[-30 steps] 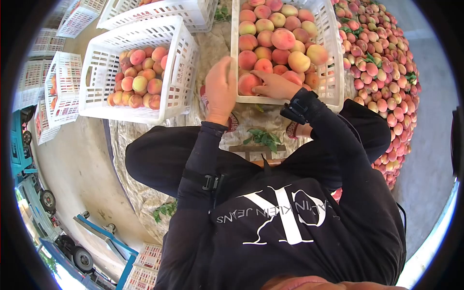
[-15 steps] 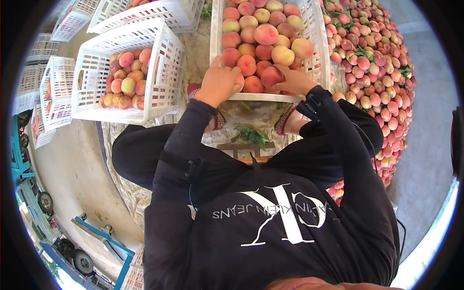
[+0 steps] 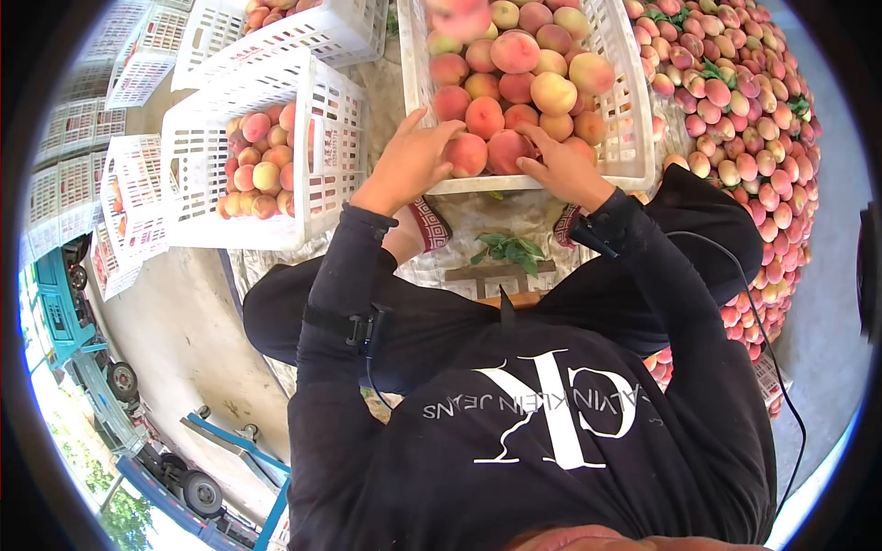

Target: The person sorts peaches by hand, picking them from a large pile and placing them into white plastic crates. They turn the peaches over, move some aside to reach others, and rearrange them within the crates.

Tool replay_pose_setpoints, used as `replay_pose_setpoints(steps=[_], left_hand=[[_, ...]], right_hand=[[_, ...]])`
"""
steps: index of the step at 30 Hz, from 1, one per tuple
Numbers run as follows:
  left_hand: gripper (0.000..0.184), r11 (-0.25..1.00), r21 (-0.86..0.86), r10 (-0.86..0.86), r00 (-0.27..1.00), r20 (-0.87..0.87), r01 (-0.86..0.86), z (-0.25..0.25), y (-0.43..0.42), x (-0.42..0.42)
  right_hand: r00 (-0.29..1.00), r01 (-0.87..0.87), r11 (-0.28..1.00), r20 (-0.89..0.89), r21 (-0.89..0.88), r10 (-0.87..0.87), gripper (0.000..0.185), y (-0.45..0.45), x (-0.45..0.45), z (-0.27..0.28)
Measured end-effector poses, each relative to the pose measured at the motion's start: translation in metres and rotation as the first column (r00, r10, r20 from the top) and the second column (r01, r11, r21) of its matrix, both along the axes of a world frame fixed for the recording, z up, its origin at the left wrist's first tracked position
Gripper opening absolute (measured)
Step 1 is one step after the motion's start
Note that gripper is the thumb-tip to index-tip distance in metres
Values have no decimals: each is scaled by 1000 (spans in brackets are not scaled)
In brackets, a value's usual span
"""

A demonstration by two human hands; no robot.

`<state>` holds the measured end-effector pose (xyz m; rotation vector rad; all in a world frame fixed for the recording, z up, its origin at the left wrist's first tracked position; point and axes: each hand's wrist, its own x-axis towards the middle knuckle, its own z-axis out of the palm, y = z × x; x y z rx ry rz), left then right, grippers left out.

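In the head view both my hands are at the near rim of a white plastic crate [image 3: 643, 119] full of peaches. My left hand [image 3: 404, 165] reaches over the near left corner, thumb and fingers closed about the left side of a red peach [image 3: 466, 154]. Beside it, my right hand [image 3: 571, 172] has its thumb and index finger on the right side of another red peach [image 3: 507, 152]. These two peaches lie side by side against the near wall. A blurred pink shape [image 3: 457, 16] shows over the crate's far left part; I cannot make out what it is.
A part-filled white crate [image 3: 299, 207] of peaches stands to the left, with more crates [image 3: 138, 174] beyond it. A large heap of peaches [image 3: 726, 119] spreads on the right. Green leaves [image 3: 510, 250] lie between my feet. Wheeled vehicles [image 3: 124, 381] stand at the lower left.
My right hand has brought its peach slightly down and left, next to the left hand's peach. The blurred pink shape has appeared at the top. The whole view has shifted a little.
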<state>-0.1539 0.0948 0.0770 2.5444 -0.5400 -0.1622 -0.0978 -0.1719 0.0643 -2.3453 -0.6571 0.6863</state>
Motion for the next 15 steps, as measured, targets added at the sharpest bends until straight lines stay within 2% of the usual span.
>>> replay_pose_setpoints(steps=[1, 3, 4, 6, 7, 9, 10, 12, 13, 15], left_hand=[[58, 1000, 5, -4, 1000, -1, 4, 0, 1, 0], [59, 996, 25, 77, 989, 124, -81, -1, 2, 1], [59, 996, 28, 77, 990, 119, -81, -2, 2, 3], [51, 992, 69, 86, 959, 271, -108, -3, 0, 9], [51, 992, 72, 85, 960, 265, -108, -2, -3, 12], [53, 916, 399, 20, 999, 49, -38, 2, -15, 21], [53, 915, 402, 15, 999, 44, -32, 4, -24, 26], [58, 907, 417, 56, 966, -253, 56, 6, -38, 33], [58, 905, 420, 51, 965, -256, 63, 5, -36, 34], [64, 951, 309, 28, 981, -191, 33, -1, -30, 33]], right_hand=[[1000, 4, 1000, -1, 5, -4, 55, -1, 0, 0], [995, 44, 999, -91, -33, -47, 54, 0, 3, 1], [994, 43, 999, -97, -30, -46, 54, -1, 3, -5], [993, 85, 994, -93, 68, -79, 54, -2, 4, -16], [992, 86, 994, -99, 70, -79, 54, -2, 5, -19], [988, 80, 984, -140, 161, -57, 56, -2, 6, -21], [987, 85, 983, -146, 163, -62, 56, -2, 7, -21], [978, 96, 986, -195, 136, -68, 57, 1, 9, -17], [977, 103, 985, -198, 139, -74, 57, 4, 9, -12], [980, 68, 998, -185, 10, -65, 65, 8, 7, -1]])
